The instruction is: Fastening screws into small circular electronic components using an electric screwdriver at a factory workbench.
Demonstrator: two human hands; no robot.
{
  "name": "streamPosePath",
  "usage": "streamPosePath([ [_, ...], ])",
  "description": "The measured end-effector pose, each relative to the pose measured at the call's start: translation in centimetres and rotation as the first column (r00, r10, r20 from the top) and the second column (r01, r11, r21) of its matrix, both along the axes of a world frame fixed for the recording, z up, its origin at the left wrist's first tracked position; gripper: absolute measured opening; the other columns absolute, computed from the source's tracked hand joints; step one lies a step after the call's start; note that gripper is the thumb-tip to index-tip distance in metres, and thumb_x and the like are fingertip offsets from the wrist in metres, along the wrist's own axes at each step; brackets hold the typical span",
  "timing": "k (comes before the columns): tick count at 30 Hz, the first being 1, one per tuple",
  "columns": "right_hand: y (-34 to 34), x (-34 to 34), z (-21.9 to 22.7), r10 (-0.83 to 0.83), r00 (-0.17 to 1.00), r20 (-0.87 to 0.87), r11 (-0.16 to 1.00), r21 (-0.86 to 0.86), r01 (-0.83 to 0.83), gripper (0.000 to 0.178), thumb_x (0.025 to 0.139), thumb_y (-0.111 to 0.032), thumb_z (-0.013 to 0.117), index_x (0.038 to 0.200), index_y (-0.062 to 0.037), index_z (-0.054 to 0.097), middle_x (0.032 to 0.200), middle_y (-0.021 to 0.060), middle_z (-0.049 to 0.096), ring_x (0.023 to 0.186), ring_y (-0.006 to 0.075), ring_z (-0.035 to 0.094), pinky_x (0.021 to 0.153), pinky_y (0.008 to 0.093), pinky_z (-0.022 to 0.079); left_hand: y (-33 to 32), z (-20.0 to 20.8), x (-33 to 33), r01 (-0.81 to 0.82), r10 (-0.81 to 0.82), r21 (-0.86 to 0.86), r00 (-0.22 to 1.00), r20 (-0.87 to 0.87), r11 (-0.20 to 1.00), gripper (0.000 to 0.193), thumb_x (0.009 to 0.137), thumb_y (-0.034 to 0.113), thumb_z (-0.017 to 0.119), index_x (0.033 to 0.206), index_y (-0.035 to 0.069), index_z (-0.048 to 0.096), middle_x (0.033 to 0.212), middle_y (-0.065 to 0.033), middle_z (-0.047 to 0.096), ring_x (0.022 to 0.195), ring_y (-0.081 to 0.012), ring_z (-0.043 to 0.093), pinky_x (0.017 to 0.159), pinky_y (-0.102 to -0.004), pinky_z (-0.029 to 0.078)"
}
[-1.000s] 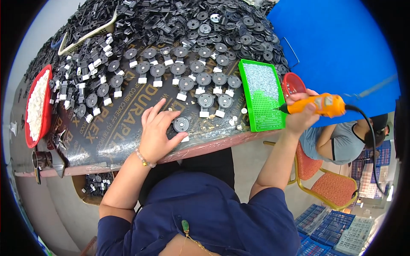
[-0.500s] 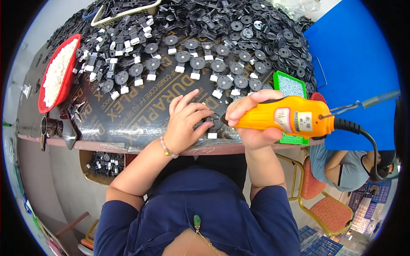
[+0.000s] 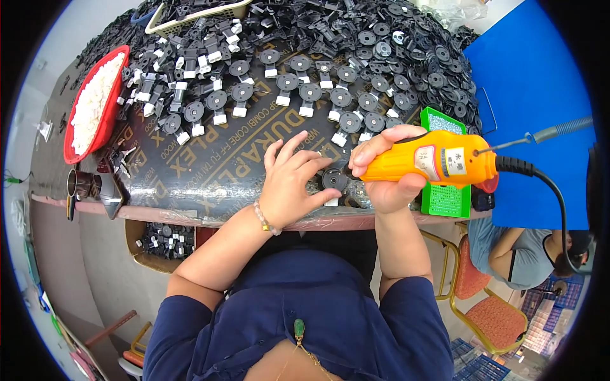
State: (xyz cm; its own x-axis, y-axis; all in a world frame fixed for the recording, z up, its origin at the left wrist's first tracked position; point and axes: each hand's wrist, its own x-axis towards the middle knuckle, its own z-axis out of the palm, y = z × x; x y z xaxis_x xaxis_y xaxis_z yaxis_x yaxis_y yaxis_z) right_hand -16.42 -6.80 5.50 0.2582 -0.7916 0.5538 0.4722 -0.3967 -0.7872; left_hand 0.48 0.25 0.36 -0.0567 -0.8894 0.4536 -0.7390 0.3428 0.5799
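An orange electric screwdriver (image 3: 413, 162) lies level in my right hand (image 3: 391, 181), which is closed around its body. Its dark tip points left at the edge of a black round plastic part (image 3: 333, 180) with a white tab, lying near the table's front edge. Whether the tip touches the part cannot be made out. My left hand (image 3: 289, 181) rests beside that part, fingers spread, with thumb and index finger on either side of it. Beyond both hands lie several similar black discs with white tabs (image 3: 309, 93), spread across the table.
A green tray (image 3: 445, 200) of small metal pieces lies right of my right hand. A red basin (image 3: 122, 105) of white pieces stands at the left. Heaped black parts (image 3: 438, 60) and a cream basket (image 3: 152, 28) fill the back. A tape dispenser (image 3: 95, 190) sits front left; a spring-hung cord trails right.
The view has shifted slightly, so the table's things appear a little farther right. My left thumb has spread away from the other fingers beside the part. The screwdriver stays in my right hand.
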Motion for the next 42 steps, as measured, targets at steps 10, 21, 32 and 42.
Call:
streamPosePath([
  [10, 0.7, 1.0, 0.0, 0.074, 0.997, -0.017, 0.987, 0.144, -0.071, 0.075, 0.081, -0.069, 0.075, 0.11, -0.0035, 0.053, 0.077, 0.0131, 0.067, 0.062, 0.0195, 0.065, 0.057, 0.0298, 0.056, -0.1, -0.3, 0.0, 0.057, -0.062, 0.064, 0.995, 0.083, 0.996, 0.046, 0.071, 0.042, 0.088, 0.106, 0.015, 0.076, 0.104, -0.0017, 0.072, 0.139, -0.0291, 0.049, 0.115, -0.0575, 0.023],
  [21, 0.1, -2.1, 0.3, -0.059, 0.998, 0.038, 0.997, 0.046, 0.057, 0.085, 0.085, -0.075, 0.066, 0.123, -0.0013, 0.049, 0.074, 0.0135, 0.066, 0.057, 0.02, 0.062, 0.056, 0.032, 0.055, 0.0, -0.4, 0.0, 0.056, -0.055, -0.009, 0.991, 0.123, 0.998, 0.042, 0.073, 0.041, 0.088, 0.103, 0.013, 0.076, 0.102, -0.0012, 0.074, 0.138, -0.029, 0.052, 0.112, -0.0537, 0.027],
  [32, -6.0, -21.1, 0.2, -0.783, 0.603, -0.153, 0.622, -0.196, 0.758, 0.063, 0.097, -0.054, 0.066, 0.117, 0.003, 0.048, 0.074, 0.0106, 0.066, 0.06, 0.0168, 0.061, 0.057, 0.0285, 0.052, -0.3, -0.1, -0.7, 0.05, -0.052, 0.015, 0.987, 0.152, 0.999, 0.046, 0.071, 0.037, 0.089, 0.105, 0.01, 0.074, 0.105, -0.0032, 0.071, 0.139, -0.0314, 0.05, 0.114, -0.0546, 0.026],
  [42, -6.5, -22.2, -1.0, -0.797, 0.598, -0.084, 0.602, -0.184, 0.777, 0.065, 0.096, -0.055, 0.067, 0.118, 0.003, 0.046, 0.074, 0.0107, 0.066, 0.061, 0.0174, 0.061, 0.058, 0.0287, 0.052, -0.3, 0.0, -0.7, 0.045, -0.046, 0.011, 0.984, 0.175, 0.999, 0.046, 0.071, 0.036, 0.089, 0.106, 0.01, 0.074, 0.106, -0.0036, 0.07, 0.139, -0.0326, 0.049, 0.114, -0.0543, 0.025],
])
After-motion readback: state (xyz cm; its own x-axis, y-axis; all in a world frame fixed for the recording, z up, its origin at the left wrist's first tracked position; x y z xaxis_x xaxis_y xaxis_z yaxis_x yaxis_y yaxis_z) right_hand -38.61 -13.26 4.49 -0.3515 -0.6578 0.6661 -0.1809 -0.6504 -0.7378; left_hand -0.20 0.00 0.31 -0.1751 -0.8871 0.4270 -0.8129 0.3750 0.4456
